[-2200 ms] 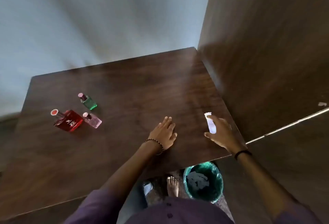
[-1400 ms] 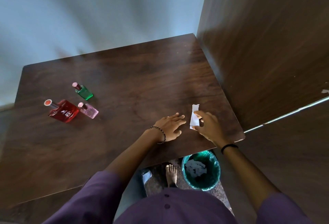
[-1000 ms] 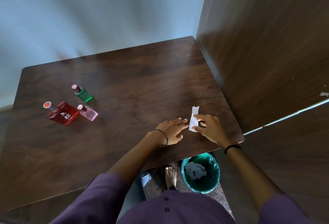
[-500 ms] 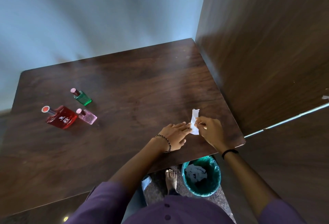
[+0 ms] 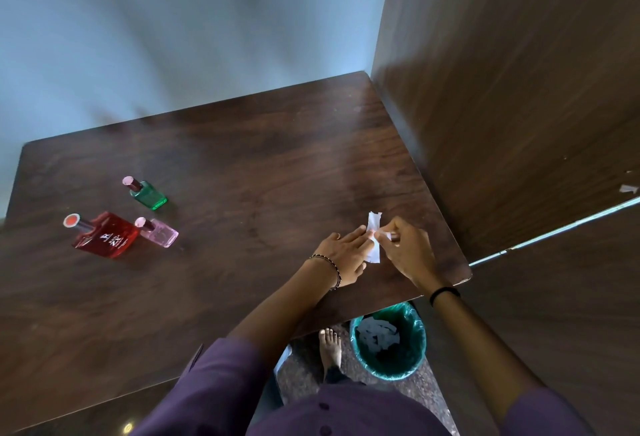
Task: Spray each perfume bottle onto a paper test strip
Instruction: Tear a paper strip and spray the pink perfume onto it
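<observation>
One narrow white paper strip (image 5: 374, 224), glossy wood-grain table (image 5: 259, 165)

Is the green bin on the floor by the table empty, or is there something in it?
Not empty: white paper pieces lie inside the bin, over its dark interior.

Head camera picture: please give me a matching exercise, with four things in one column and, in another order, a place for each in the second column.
Things:
1. red bottle
2. green bottle
3. paper strip
4. bin

Places:
A. pinched by the right hand
B. below the near edge of the table
C. right beside the pink bottle
D. farthest back of the bottles

Pairs: 1-C, 2-D, 3-A, 4-B
</observation>
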The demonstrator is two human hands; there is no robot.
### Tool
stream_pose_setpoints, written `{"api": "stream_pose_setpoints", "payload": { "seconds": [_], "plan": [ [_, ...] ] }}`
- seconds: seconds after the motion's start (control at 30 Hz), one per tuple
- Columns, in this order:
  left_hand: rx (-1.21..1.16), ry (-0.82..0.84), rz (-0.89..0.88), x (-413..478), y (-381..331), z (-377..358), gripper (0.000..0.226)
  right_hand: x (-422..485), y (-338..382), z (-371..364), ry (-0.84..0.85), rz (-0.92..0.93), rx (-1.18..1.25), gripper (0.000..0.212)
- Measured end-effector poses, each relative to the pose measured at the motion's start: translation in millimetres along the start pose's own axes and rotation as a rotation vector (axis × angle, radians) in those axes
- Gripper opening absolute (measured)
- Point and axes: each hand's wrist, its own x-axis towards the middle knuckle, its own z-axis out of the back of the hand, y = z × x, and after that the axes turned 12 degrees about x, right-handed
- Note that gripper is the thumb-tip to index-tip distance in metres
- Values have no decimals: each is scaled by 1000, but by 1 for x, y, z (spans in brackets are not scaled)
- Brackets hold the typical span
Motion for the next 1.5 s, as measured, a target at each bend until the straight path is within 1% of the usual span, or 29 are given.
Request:
{"api": "stream_pose_setpoints", "payload": {
  "seconds": [0.13, 0.33, 0.5, 0.6, 0.7, 0.73, 0.77, 0.83, 0.9, 1.03, 1.2, 1.37, 1.43, 1.5],
  "plan": [
    [16, 45, 21, 6, -2, 2, 57, -3, 0, -6, -5, -4, 45, 18],
    [40, 74, 38, 11, -5, 5, 60, -7, 13, -1, -5, -117, 73, 33],
    [10, 102, 50, 13, -4, 11, 66, -9, 20, 6, -37, -174, 143, 39],
    [5, 111, 50, 13, -4, 15, 70, -10, 24, 10, -39, -211, 184, 38],
    [16, 124, 47, 13, -4, 14, 73, -17, 31, 13, -44, -223, 258, 45],
    [20, 127, 45, 13, -5, 14, 73, -18, 31, 13, -45, -225, 267, 45],
    [21, 128, 44, 13, -5, 14, 73, -19, 31, 12, -47, -225, 263, 39],
    [23, 131, 45, 12, -6, 15, 72, -19, 29, 9, -66, -223, 251, 21],
    [30, 136, 49, 13, -6, 15, 71, -19, 28, 7, -86, -216, 248, 16],
    [35, 165, 58, 14, -7, 16, 71, -23, 31, -1, -72, -197, 254, 21],
    [79, 196, 60, 14, -10, 18, 67, -29, 43, -6, -101, -180, 226, 35],
    [42, 198, 56, 15, -7, 16, 67, -33, 43, -3, -122, -171, 234, 23],
    [33, 209, 48, 16, -7, 16, 69, -35, 43, -2, -123, -177, 239, 23],
    [-33, 208, 47, 16, -6, 20, 70, -37, 43, -1, -121, -168, 237, 24]
  ]
}}
